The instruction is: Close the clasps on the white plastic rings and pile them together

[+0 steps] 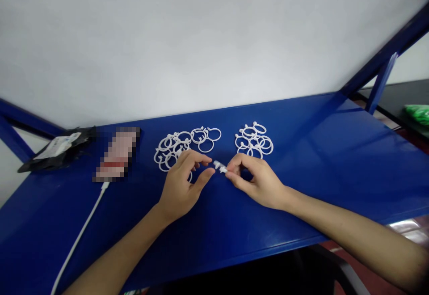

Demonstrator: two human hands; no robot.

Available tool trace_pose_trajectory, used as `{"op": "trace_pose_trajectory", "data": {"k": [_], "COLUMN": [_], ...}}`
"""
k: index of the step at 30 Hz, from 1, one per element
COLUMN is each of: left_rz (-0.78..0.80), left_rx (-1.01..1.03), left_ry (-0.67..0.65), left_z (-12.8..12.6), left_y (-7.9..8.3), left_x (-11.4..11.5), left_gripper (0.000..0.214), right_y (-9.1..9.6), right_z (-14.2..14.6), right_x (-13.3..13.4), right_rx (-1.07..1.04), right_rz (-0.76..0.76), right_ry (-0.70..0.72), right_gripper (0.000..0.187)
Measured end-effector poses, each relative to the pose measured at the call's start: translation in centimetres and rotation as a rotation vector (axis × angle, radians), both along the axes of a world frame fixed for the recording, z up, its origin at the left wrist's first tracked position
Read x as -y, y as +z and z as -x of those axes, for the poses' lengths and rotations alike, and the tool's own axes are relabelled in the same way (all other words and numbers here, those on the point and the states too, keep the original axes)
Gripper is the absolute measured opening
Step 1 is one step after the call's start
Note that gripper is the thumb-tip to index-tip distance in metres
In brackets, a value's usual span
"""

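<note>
Between thumb and fingers of my right hand (pixel 256 176) is a white plastic ring clip (pixel 220 167), seen edge-on and slightly blurred. My left hand (pixel 184 183) is just left of it, thumb and index finger apart, with a small gap between its fingertips and the clip. A pile of white ring clips (pixel 206 145) lies behind my left hand, which hides part of it. Some rings there show a gap at their small tabs. Behind my right hand lies a second group of white ring clips (pixel 264 145), with small round knobs on their edges.
Everything lies on a blue table (pixel 214 232) against a pale wall (pixel 214 40). At the left are a black plastic package (pixel 63 149) with a white label and a pixelated phone (pixel 115 154) with a white cable (pixel 82 232). Blue frame bars (pixel 382 80) rise at the sides.
</note>
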State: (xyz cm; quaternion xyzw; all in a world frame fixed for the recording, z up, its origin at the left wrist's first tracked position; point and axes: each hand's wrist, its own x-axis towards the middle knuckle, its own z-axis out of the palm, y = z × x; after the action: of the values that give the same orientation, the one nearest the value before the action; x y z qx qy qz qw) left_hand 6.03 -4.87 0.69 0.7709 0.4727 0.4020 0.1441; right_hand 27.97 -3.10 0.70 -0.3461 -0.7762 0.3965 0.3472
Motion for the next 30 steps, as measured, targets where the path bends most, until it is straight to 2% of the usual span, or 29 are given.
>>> {"op": "trace_pose_trajectory", "data": {"k": [7,12,15,17,19,22,24,26,30], "left_rz": [-0.12,-0.205,-0.195,-0.184,-0.165,-0.143,-0.139,-0.133,-0.118], "left_rx": [-0.055,-0.065,-0.048,-0.011,0.045,0.098,0.105,0.111,0.134], "left_ry": [-0.083,-0.138,-0.134,-0.168,-0.226,-0.27,-0.272,-0.275,-0.299], "left_z": [-0.5,-0.4,-0.2,-0.1,0.0,0.0,0.0,-0.1,-0.6], "left_y": [-0.3,-0.6,-0.6,-0.5,-0.5,-0.5,-0.5,-0.5,-0.5], "left_x": [0.2,-0.1,-0.2,-0.2,-0.2,-0.2,-0.2,-0.1,0.2], "left_gripper": [0.014,0.018,0.011,0.009,0.007,0.004,0.003,0.004,0.007], "right_y": [-1.0,-1.2,-1.0,-0.8,-0.8,-0.7,-0.7,-0.6,-0.5], "right_z": [0.2,0.3,0.3,0.2,0.2,0.2,0.1,0.0,-0.4], "right_x": [0.0,0.1,0.3,0.3,0.4,0.6,0.8,0.9,1.1], "right_rx": [0.019,0.015,0.007,0.001,-0.008,-0.034,-0.043,-0.037,0.008], "right_rz": [-0.076,-0.126,-0.252,-0.314,-0.276,-0.071,0.002,-0.047,-0.257], "right_ry": [0.071,0.098,0.024,-0.053,-0.034,0.129,0.157,0.136,0.184], "right_gripper": [0.011,0.01,0.007,0.017,0.023,0.015,0.014,0.013,0.016]}}
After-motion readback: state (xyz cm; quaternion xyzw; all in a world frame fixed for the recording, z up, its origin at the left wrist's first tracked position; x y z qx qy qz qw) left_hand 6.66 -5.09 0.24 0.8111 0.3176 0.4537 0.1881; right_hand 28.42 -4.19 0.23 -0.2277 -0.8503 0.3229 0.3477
